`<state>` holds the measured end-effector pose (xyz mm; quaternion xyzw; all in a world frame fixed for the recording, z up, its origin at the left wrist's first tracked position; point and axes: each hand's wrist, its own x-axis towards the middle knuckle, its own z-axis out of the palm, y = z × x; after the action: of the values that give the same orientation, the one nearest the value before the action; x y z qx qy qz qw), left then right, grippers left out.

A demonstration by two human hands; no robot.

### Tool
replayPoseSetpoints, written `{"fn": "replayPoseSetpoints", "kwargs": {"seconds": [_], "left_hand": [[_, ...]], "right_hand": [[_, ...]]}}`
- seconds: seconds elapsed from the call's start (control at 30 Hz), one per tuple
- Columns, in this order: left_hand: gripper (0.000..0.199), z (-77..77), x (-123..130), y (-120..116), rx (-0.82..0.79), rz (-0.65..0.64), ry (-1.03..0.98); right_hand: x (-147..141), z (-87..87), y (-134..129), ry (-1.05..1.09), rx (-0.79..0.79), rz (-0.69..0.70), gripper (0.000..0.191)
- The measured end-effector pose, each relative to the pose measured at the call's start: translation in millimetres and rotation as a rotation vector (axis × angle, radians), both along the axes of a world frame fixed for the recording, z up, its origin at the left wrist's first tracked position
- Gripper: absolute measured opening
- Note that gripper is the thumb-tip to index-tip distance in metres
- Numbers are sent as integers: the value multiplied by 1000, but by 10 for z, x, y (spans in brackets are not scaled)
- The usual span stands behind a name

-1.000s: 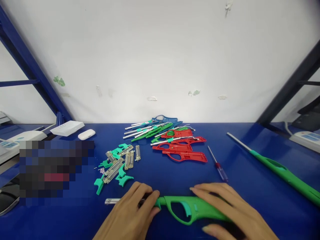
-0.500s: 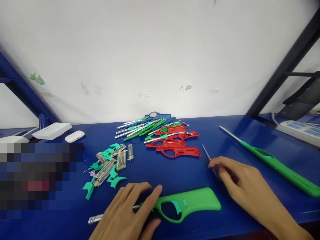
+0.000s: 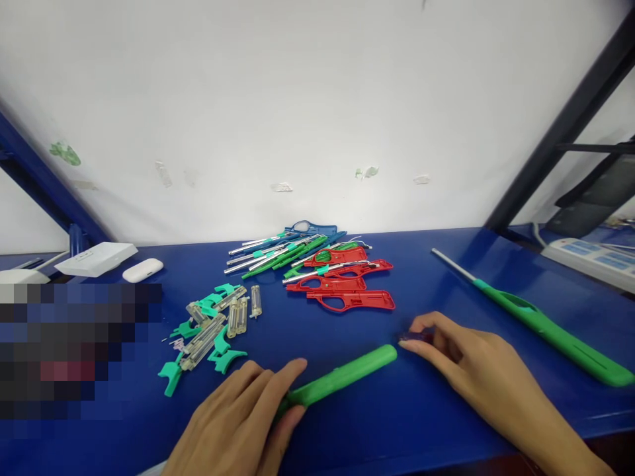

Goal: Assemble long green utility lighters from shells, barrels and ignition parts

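My left hand is closed round a green gas lighter near the front of the blue table, between thumb and fingers. The lighter is turned on its narrow edge, and its metal tube is mostly hidden under the hand. To its right, my right hand pinches a small screwdriver by its dark purple handle, close to the lighter's butt end. The screwdriver's shaft does not show. Left of my hands lies a heap of clear fuel tanks and teal triggers.
Red lighter shell halves lie mid-table, with blue and green shells and metal tubes behind. Another green lighter rests at right, near a power strip. A white earbud case and white box stand at left.
The lighter has been rolled from lying flat onto its narrow edge in my left hand. The screwdriver in my right hand has turned, its shaft dropping out of sight.
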<state>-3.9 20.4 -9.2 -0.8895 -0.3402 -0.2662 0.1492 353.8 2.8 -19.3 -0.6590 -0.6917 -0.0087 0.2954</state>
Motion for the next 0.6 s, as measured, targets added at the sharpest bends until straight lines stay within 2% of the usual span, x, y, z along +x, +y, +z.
{"fn": "replayPoseSetpoints", "kwargs": {"seconds": [0.17,0.3,0.43,0.53,0.6], "left_hand": [[41,-20,-34,51,-32,-32,63],[38,20,-8,57,1,-25,55],[34,36,78,4,88,-14,1],[39,10,154,-28,79,-31,0],[43,-15,181,-39,77,-24,19]], "right_hand": [[47,-13,-20,26,220,-81,56],[59,-13,-37,77,301,-65,45],[-39,24,-106,196,439,-142,31],[-261,125,-159,421,562,-163,33],[-437,213,-175,729,624,-43,26]]}}
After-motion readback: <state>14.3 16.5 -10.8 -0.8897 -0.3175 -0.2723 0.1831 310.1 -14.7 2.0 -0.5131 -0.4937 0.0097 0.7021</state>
